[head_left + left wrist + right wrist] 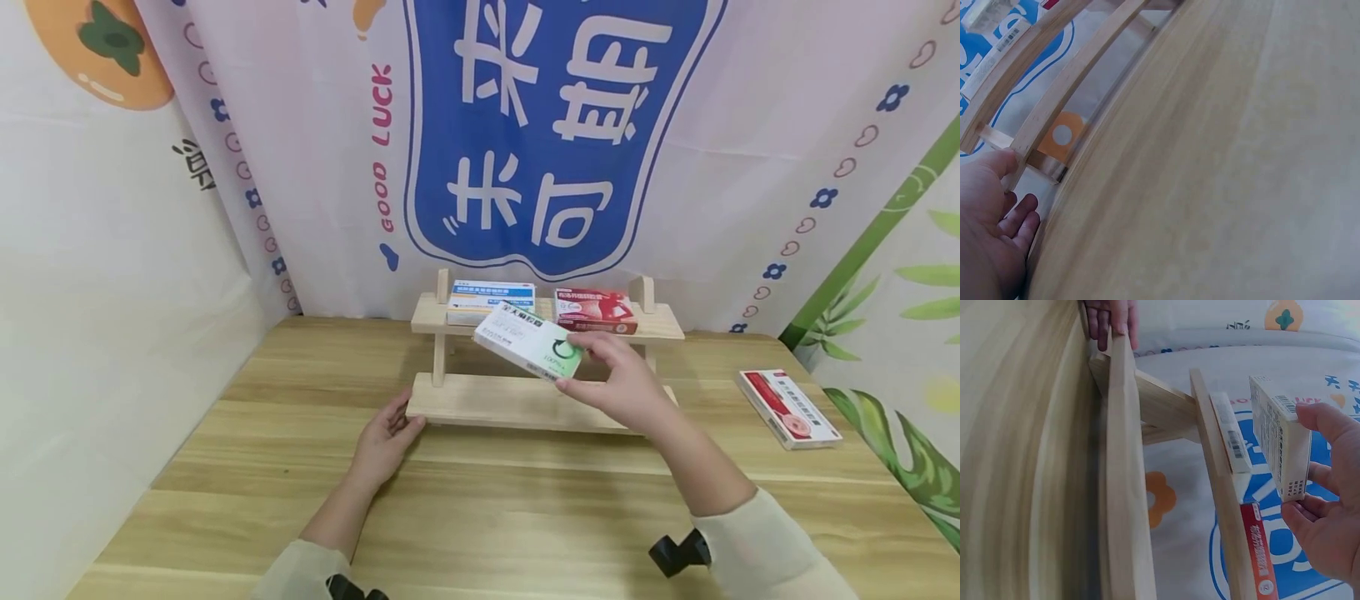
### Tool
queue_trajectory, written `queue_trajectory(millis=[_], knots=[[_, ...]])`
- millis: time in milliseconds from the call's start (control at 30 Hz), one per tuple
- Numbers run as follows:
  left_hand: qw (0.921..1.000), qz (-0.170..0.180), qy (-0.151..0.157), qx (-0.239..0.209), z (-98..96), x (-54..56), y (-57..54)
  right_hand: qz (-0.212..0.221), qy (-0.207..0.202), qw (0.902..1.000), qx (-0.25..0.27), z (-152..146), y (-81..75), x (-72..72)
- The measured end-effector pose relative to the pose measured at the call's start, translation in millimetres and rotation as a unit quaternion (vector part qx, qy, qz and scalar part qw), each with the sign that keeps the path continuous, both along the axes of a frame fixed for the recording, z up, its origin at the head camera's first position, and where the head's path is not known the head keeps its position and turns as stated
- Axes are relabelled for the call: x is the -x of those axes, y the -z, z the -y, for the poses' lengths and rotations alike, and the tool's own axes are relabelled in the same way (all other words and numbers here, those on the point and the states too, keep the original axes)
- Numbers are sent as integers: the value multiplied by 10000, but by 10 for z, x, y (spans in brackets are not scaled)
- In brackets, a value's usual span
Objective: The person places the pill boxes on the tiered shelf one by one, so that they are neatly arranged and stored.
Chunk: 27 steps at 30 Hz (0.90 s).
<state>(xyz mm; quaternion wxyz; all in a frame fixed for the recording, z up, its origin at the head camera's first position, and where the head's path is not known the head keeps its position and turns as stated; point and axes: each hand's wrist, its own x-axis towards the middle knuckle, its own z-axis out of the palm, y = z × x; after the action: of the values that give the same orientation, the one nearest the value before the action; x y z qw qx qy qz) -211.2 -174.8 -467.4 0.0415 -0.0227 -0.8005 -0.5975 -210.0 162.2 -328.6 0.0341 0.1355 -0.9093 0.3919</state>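
Observation:
My right hand (630, 387) pinches a white and green medicine box (525, 342) by its right end. The box is tilted and held in the air in front of the upper tier; the right wrist view has the thumb on one edge and fingers on the opposite one. With its thumb and fingers, my left hand (384, 442) grips the left end of the lower board of a two-tier wooden display stand (517, 404). On the upper tier lie a blue and white medicine box (491, 298) at left and a red medicine box (596, 311) at right.
A red and white medicine box (789, 408) lies on the wooden table (300, 467) to the right of the stand. Behind the table hangs a printed cloth (322, 167) with a blue sign pattern. Small wooden pegs (442, 285) rise at the upper tier's ends.

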Motion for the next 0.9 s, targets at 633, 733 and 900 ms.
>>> queue_trajectory(millis=[633, 733, 900], knots=[[9998, -95, 96, -138, -26, -38, -40, 290, -585, 9979, -47, 303, 467, 97], [9998, -126, 75, -105, -18, -34, -28, 350, -612, 9974, -123, 334, 546, 127], [9999, -121, -25, 11, -9, -18, 0, 394, -644, 9970, -161, 379, 666, 175]])
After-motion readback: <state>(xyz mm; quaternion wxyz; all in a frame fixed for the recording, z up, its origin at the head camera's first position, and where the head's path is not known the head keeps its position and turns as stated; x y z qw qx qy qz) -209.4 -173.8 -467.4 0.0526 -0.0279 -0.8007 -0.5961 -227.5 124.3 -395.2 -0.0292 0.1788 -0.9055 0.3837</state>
